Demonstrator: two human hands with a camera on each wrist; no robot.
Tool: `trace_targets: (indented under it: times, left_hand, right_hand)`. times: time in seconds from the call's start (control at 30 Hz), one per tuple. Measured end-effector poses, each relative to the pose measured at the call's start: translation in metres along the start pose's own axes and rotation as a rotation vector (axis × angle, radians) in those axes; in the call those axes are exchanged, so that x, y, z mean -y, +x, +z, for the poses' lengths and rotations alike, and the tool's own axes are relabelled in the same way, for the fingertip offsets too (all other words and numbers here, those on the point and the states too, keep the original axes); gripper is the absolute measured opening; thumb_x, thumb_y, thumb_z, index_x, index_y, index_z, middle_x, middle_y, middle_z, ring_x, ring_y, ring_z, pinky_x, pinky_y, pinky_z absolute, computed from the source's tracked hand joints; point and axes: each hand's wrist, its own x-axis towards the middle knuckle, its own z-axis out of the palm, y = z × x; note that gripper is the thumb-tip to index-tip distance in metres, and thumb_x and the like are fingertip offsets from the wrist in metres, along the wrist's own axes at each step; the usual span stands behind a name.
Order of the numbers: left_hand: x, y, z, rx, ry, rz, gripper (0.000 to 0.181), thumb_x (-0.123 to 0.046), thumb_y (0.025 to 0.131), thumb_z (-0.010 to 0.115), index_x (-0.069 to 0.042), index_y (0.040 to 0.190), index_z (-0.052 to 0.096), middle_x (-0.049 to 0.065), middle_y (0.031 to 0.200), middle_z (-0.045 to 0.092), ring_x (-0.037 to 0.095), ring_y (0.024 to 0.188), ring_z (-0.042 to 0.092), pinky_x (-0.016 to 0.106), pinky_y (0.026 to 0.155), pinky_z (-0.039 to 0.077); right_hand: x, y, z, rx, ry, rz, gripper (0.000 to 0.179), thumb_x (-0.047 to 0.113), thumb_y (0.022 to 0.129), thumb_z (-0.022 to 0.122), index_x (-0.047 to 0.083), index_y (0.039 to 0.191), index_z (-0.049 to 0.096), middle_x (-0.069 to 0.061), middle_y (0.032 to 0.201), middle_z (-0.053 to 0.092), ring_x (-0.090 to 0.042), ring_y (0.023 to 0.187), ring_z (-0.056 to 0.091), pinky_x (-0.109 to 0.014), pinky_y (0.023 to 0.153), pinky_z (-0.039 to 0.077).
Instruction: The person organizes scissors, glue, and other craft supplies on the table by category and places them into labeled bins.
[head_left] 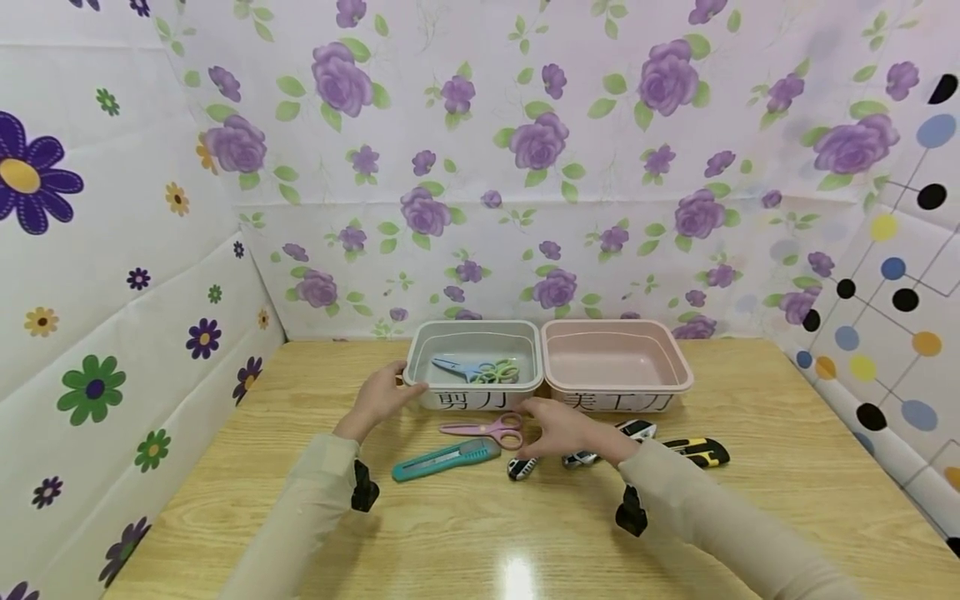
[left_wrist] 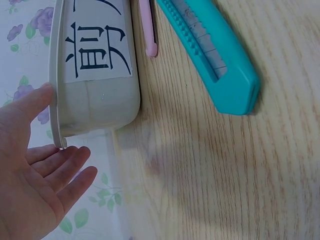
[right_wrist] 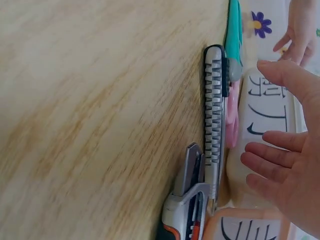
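A grey bin [head_left: 474, 388] with a printed paper label holds blue-handled scissors [head_left: 453, 367] and green-handled scissors [head_left: 507, 372]. At its left end, my left hand [head_left: 382, 394] touches the rim with thumb and fingertips, the fingers loosely bent. Pink scissors [head_left: 472, 430] lie in front of the bin, loops to the right. Just right of those loops hovers my right hand [head_left: 564, 429], fingers apart and holding nothing. Below the scissors lies a teal utility knife [head_left: 446, 460]. Beneath the right hand is a silver-and-black utility knife [right_wrist: 213, 105], partly hidden in the head view.
A pink bin [head_left: 617, 362], also labelled, adjoins the grey one on the right. Another silver utility knife [head_left: 637, 430] and a yellow-and-black utility knife [head_left: 705, 452] lie around the right forearm. Patterned cloth [head_left: 480, 167] encloses the wooden table [head_left: 450, 533] at the back and sides.
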Motion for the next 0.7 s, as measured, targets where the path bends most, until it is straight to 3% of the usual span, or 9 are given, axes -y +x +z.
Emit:
trace_targets:
  times: [0.7]
  left_hand:
    - [0.003,0.001,0.002,0.001,0.000,0.000,0.059,-0.031,0.086,0.062,0.004,0.131,0.043,0.020,0.113,0.058,0.032,0.101,0.055,0.041,0.074,0.050]
  right_hand:
    - [-0.012,0.017,0.016,-0.042,-0.019,0.003,0.061,0.034,0.071,0.074,0.000,0.118,0.054,-0.009,0.108,0.060,-0.021,0.098,0.057,-0.036,0.083,0.046]
